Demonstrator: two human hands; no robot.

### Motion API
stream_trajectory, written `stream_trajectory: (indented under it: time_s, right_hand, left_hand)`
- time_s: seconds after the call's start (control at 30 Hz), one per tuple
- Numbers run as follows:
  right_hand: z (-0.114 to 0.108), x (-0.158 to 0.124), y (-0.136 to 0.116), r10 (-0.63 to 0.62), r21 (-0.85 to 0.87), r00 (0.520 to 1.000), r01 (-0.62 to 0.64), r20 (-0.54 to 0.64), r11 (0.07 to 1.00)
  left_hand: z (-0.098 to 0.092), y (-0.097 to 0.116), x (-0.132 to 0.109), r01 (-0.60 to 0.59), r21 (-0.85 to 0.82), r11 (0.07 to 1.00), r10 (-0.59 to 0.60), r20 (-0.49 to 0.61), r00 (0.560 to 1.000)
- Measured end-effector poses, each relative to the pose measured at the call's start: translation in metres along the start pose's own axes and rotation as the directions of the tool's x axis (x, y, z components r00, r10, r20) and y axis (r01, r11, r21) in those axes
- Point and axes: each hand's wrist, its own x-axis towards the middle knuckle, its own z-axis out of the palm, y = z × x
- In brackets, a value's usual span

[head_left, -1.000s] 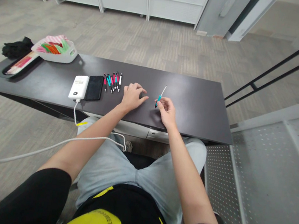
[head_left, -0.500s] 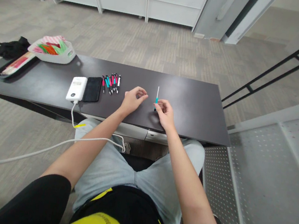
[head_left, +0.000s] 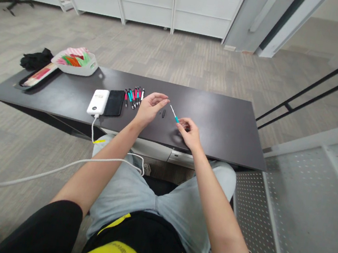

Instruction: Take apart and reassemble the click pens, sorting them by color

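My right hand [head_left: 191, 133] pinches the turquoise barrel of a taken-apart pen [head_left: 177, 119]. A thin white refill [head_left: 173, 110] sticks out of the barrel, slanting up and left. At its far end my left hand [head_left: 152, 109] is closed, thumb and fingertips pressed together; whether they hold the refill's tip or a small part there is too small to tell. On the table below the left fingertips lie a black pen piece [head_left: 163, 113] and a tiny dark part [head_left: 160, 112]. Several pens [head_left: 134, 97] in red, turquoise and white lie side by side left of my left hand.
A black phone [head_left: 114, 103] and a white power bank [head_left: 98, 101] with a white cable [head_left: 52, 172] lie on the dark table [head_left: 221, 122]. Farther left are a white basket [head_left: 78, 70] of colourful items, a black tray [head_left: 35, 81] and black cloth [head_left: 36, 59]. A perforated panel stands right.
The pen has tilted from upright to leaning left, its refill now reaching my left fingertips. The black pen piece now shows on the table between the hands. The view has shifted slightly.
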Motion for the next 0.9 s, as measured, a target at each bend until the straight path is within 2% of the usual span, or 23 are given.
stream_trajectory:
  time_s: [0.23, 0.43, 0.6, 0.9]
  right_hand:
    - [-0.0009, -0.0002, -0.0026, -0.007, -0.025, 1.000, 0.007, 0.009, 1.000]
    - [-0.0005, -0.0005, -0.0029, 0.000, -0.017, 1.000, 0.001, 0.012, 1.000]
    - [-0.0007, -0.0004, -0.0047, 0.026, -0.040, 1.000, -0.026, -0.001, 0.999]
    - [-0.0013, -0.0015, -0.0078, -0.001, -0.032, 1.000, 0.002, 0.018, 0.999]
  left_hand:
    - [0.0001, -0.0055, 0.0006, 0.016, 0.006, 1.000, -0.017, 0.017, 1.000]
    - [-0.0021, -0.0092, 0.0029, -0.013, 0.033, 0.999, 0.014, -0.035, 0.999]
    - [-0.0029, -0.0088, 0.0010, -0.023, 0.027, 0.999, 0.024, -0.008, 1.000]
    - [0.0048, -0.0020, -0.0056, 0.049, 0.066, 0.997, -0.053, 0.057, 0.997]
